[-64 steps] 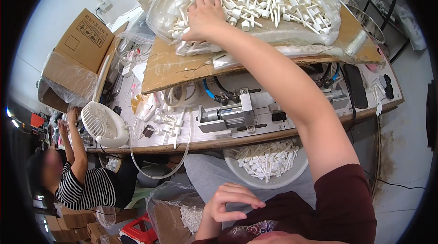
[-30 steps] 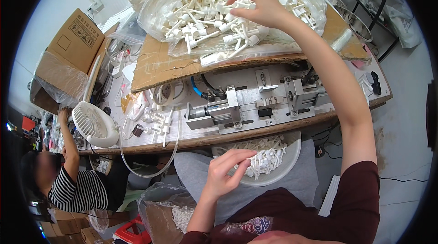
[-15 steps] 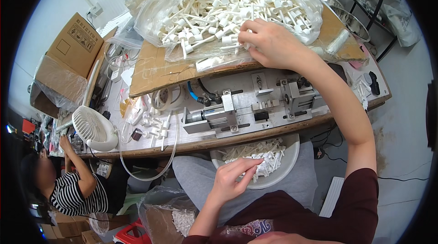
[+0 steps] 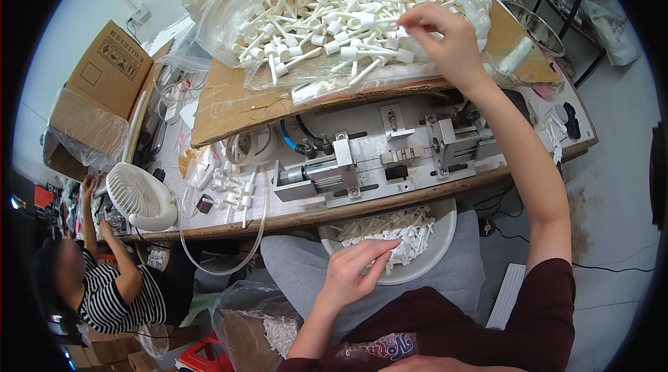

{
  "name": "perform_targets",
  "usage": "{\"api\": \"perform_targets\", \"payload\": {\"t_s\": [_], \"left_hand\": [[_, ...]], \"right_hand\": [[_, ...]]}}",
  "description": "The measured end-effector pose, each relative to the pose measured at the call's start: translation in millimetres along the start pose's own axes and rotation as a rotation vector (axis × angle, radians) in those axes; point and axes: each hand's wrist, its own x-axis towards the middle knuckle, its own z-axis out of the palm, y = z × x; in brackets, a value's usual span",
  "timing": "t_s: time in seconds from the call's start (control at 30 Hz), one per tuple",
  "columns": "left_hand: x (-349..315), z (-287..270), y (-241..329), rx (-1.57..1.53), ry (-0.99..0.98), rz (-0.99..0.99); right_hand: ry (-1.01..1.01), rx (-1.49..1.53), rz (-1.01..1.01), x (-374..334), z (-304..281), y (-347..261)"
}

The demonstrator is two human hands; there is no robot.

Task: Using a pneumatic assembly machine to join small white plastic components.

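Right hand (image 4: 447, 36), nearly closed, pinches a white capped stick (image 4: 383, 23).

Table (image 4: 292, 222), wood edge: metal machine (image 4: 400, 157) nr front; from it, wht pcs (image 4: 247, 201) & fan (image 4: 139, 195) approx 9 o'clock, blk item (image 4: 572, 121) 2–3.

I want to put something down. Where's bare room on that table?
Bare brown cardboard shows left of the plastic bag, and a smaller patch right of it, beside the clear roll. The bag is heaped with white parts; tubing and white pieces crowd the table left of the metal machine.
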Motion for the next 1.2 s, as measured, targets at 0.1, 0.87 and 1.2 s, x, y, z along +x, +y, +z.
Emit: {"api": "perform_targets", "payload": {"t_s": [0.1,0.87,1.2], "left_hand": [[6.9,-0.5,2.5,0.047,0.043,0.07],[44.3,21.2,3.1,-0.779,-0.042,-0.518],[38.7,1.4,-1.7,-0.683,0.113,-0.472]], "right_hand": [[0.058,0.318,0.204,4.3,-7.3,2.0],[-0.297,0.214,0.151,-188.4,-11.4,-123.4],[-0.365,-0.182,-0.027,-183.0,1.6,-100.2]]}}
